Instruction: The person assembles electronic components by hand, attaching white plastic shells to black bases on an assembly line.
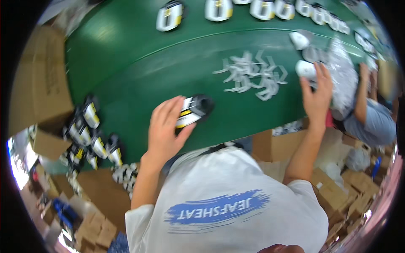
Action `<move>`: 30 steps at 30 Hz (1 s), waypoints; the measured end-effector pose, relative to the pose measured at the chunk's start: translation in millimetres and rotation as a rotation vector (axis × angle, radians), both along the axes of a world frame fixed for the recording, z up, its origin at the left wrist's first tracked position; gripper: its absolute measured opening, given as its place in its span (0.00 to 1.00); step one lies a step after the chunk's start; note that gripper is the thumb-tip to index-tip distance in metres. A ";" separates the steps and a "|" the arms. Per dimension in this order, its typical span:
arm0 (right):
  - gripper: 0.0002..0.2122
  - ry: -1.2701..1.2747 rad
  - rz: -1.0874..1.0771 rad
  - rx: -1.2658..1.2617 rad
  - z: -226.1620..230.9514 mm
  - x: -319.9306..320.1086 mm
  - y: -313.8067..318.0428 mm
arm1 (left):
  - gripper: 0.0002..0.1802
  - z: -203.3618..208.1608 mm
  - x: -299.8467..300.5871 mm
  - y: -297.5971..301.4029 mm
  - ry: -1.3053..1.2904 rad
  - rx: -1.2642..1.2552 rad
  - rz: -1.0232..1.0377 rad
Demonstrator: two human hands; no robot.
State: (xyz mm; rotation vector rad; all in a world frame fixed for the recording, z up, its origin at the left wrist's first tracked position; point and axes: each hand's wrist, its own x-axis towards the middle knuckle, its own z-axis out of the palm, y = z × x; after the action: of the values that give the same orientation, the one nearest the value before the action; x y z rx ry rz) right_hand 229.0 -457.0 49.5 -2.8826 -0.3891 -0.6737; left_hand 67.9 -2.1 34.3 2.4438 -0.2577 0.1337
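Observation:
My left hand is closed around a white, black and yellow plastic piece with a dark round opening at one end, just over the near part of the green tabletop. On the right, my right hand reaches out with thumb and fingers apart. Its fingertips are at a white rounded cup-like part; whether they touch it I cannot tell. More such parts, one white and one greyish, lie just beyond. Between my hands, farther off, is a loose pile of clear bent plastic parts.
Several similar pieces are heaped at the left table edge beside a cardboard box. More stand in a row along the far side. A clear plastic bag lies right of my right hand, near another person. Cartons stand below.

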 end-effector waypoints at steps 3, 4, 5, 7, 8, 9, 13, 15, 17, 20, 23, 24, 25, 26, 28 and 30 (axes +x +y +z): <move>0.29 0.132 0.051 -0.004 1.8 12.3 -11.0 | 0.42 -2.3 -9.3 3.4 0.001 0.018 0.034; 0.29 0.199 -0.008 -0.057 3.9 13.5 -9.6 | 0.42 -5.8 -8.2 4.2 -0.013 0.004 0.017; 0.29 0.268 -0.064 -0.105 7.0 14.3 -10.6 | 0.42 -8.8 -6.2 4.6 -0.017 0.007 0.006; 0.28 0.271 -0.056 -0.166 14.6 17.7 -11.1 | 0.43 -8.4 -5.8 5.9 -0.017 0.040 0.002; 0.26 0.283 -0.042 -0.222 17.9 18.9 -10.1 | 0.43 -8.8 -5.0 6.0 -0.018 0.042 0.007; 0.26 0.279 -0.031 -0.221 21.8 21.7 -7.4 | 0.43 -9.4 -3.4 5.6 -0.027 0.029 -0.005; 0.19 0.159 0.060 -0.149 20.2 26.6 -4.2 | 0.43 -7.5 -3.3 3.2 -0.019 0.008 -0.001; 0.13 0.121 0.139 -0.023 18.6 27.9 -1.4 | 0.45 -6.8 -5.0 1.1 -0.002 0.003 0.014; 0.12 0.313 0.100 0.399 20.1 22.1 8.1 | 0.45 0.5 -8.8 -2.9 -0.075 -0.038 0.058; 0.09 0.690 0.162 1.018 40.1 -8.4 42.3 | 0.41 25.5 -10.2 -7.9 -0.204 -0.218 0.046; 0.11 0.884 0.788 0.766 58.3 -26.3 88.5 | 0.38 58.1 5.4 -24.3 -0.055 -0.388 -0.163; 0.14 0.928 0.957 0.710 58.4 -28.9 106.5 | 0.34 61.0 10.7 -34.9 -0.026 -0.463 -0.214; 0.16 0.945 1.094 0.695 59.4 -30.5 123.6 | 0.29 52.7 11.3 -41.5 -0.015 -0.483 -0.297; 0.17 0.956 1.232 0.679 58.1 -32.0 138.2 | 0.23 45.4 8.7 -47.0 -0.004 -0.504 -0.382; 0.20 0.964 1.245 0.849 38.5 -35.0 149.5 | 0.17 45.7 6.9 -59.0 -0.093 -0.562 -0.390; 0.24 0.962 1.253 1.018 19.9 -48.6 164.7 | 0.18 28.8 -1.3 -63.7 -0.397 -0.500 -0.183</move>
State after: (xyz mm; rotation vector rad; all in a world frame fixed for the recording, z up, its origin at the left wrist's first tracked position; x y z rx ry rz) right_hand 180.5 -292.3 69.5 -1.2695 -1.0578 0.5699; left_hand 66.6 -65.8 63.0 1.8716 -0.5486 0.5370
